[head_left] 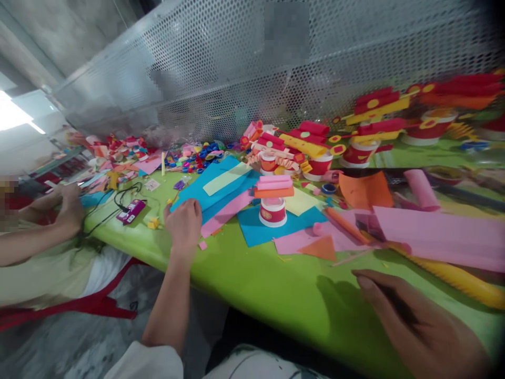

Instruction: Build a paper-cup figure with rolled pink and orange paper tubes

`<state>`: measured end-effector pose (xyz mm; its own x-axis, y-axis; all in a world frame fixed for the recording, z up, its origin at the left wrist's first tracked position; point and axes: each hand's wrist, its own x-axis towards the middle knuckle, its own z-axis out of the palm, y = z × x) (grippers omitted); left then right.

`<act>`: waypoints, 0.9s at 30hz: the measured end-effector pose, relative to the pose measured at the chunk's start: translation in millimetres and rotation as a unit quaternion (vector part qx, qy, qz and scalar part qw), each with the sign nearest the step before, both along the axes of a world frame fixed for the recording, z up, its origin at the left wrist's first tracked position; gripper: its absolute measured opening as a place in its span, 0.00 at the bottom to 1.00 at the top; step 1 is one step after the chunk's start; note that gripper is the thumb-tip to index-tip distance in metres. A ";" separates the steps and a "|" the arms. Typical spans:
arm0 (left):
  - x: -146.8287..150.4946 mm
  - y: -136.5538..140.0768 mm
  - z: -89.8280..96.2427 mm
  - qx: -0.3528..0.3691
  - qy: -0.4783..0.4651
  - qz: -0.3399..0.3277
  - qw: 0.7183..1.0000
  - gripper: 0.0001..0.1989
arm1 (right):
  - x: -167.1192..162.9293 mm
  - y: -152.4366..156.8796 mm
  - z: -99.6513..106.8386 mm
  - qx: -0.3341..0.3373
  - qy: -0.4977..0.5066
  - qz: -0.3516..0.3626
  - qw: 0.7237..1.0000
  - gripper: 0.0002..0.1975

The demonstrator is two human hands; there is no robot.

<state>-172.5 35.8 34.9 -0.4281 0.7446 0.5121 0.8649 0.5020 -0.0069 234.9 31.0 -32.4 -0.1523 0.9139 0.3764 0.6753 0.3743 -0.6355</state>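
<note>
Left hand [183, 223]: fingers curled, back of the hand turned up, at the near left corner of a pair of blue sheets [197, 195]; whether the grip has hold of the paper cannot be told. Forearm rising steeply across the near edge of the worktop [244, 284].

Right hand [418, 321]: grip loosely open, a gap between thumb and fingers, nothing seen in it. Slightly blurred; reaching in from the near right, thumb pointing far and left, shadow on the green to its left.

Cup [273, 215]: red and white, one, upright between the hands and farther off, on a blue square [252, 231]; capped by pink and orange rolls [274, 185].

Open room: a broad green band from the cup's papers to the near edge, which slants from far left to near right; more green between the right hand and the orange triangle [319, 247].

Beside the left hand: pale green strip [226, 179] lying on the blue sheets; pink strip [229, 211] along their near side.

Beyond the right hand: yellow roll [457, 276], ridged; large pink sheet [437, 237].

Left: purple box [132, 211] with black cords; a co-worker's hands [71, 202] at the worktop edge.

Far side: decorated cups [319, 166] in a row; perforated metal panel [236, 68] behind.
</note>
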 end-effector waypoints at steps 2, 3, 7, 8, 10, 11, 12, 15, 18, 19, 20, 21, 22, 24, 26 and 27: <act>-4.5 -0.8 0.5 -0.003 0.006 0.004 1.000 0.22 | 1.5 0.6 -3.1 -0.001 0.001 0.004 1.000 0.14; -5.5 -2.1 0.3 -0.008 0.007 0.000 1.000 0.22 | 2.1 0.8 -4.3 -0.003 0.002 0.008 1.000 0.14; -3.6 -10.2 -2.7 -0.052 -0.024 -0.123 0.991 0.18 | 2.2 0.6 -3.8 -0.015 -0.002 0.016 1.000 0.14; -3.0 -12.2 -3.7 -0.071 -0.041 -0.168 0.982 0.19 | 1.4 0.1 -2.3 -0.020 -0.003 0.015 1.000 0.15; -2.6 -15.6 -5.6 -0.110 -0.067 -0.223 0.966 0.19 | -0.6 -1.2 1.7 -0.029 -0.005 0.013 0.999 0.14; -3.0 -17.1 -6.4 -0.126 -0.070 -0.224 0.964 0.18 | -1.7 -1.9 3.7 -0.030 -0.006 0.009 0.999 0.14; -3.7 -18.5 -7.1 -0.138 -0.067 -0.214 0.965 0.17 | -2.6 -2.4 5.5 -0.029 -0.005 0.007 1.000 0.13; -7.5 -22.4 -8.9 -0.163 -0.046 -0.181 0.969 0.15 | -3.3 -2.9 8.0 -0.018 -0.003 0.010 1.000 0.12; -13.0 -26.6 -9.4 -0.191 -0.044 -0.175 0.965 0.16 | 0.1 -2.4 3.7 -0.018 0.001 0.013 1.000 0.13; -14.9 -28.1 -9.0 -0.194 -0.046 -0.174 0.964 0.18 | 1.9 -2.0 0.6 -0.022 0.002 0.012 1.000 0.13; -16.7 -29.5 -8.2 -0.195 -0.050 -0.176 0.964 0.19 | 3.7 -1.5 -3.2 -0.025 0.004 0.010 1.000 0.14; -18.4 -30.8 -7.1 -0.194 -0.055 -0.182 0.962 0.20 | 5.4 -0.7 -7.2 -0.028 0.006 0.004 1.000 0.15; -19.8 -31.9 -5.9 -0.196 -0.060 -0.193 0.960 0.20 | 6.8 0.1 -11.2 -0.029 0.008 -0.001 1.000 0.15; -21.6 -33.1 -3.6 -0.204 -0.071 -0.210 0.954 0.19 | 7.9 1.7 -17.0 -0.034 0.011 -0.007 0.999 0.16; -22.2 -32.7 -2.7 -0.213 -0.073 -0.205 0.952 0.18 | 6.7 2.4 -17.7 -0.038 0.016 -0.007 0.999 0.16; -22.2 -31.9 -3.0 -0.216 -0.068 -0.197 0.954 0.18 | 5.6 2.3 -16.1 -0.039 0.017 -0.004 0.999 0.16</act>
<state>-194.6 3.9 31.9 -0.1122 0.9904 0.0813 0.9934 0.1136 -0.0132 240.5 33.2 -48.5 -0.1323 0.9418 0.3089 0.6557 0.3169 -0.6853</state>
